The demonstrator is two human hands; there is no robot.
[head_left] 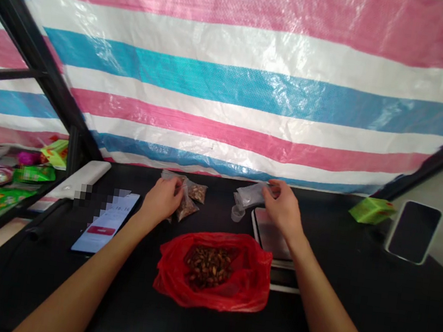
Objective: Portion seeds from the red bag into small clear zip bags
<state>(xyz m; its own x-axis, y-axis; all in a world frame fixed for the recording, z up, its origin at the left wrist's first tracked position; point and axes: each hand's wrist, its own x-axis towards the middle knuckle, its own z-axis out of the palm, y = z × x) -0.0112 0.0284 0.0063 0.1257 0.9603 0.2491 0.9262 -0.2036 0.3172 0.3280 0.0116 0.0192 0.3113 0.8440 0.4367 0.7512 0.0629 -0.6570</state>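
My left hand [164, 197] is at the back of the black table, fingers curled on a small clear zip bag among several filled with brown pieces [188, 206]. My right hand [283, 206] pinches the edge of a stack of flat clear plastic bags [251, 194]. Just in front of that stack stands a small clear plastic cup [237, 213]. A digital scale [272, 233] with a metal plate lies partly beneath my right wrist. Between my forearms, an open red plastic bag [249, 277] holds a heap of brown seed-like pieces [209, 267].
At left, a lit phone [104, 221] lies beside a long white device [83, 179] and a dark cable. Green snack packets [4, 201] sit farther left. A green box [372, 210] and an upright dark-screened device [414, 232] stand at right. Striped sheeting [232, 90] closes the back.
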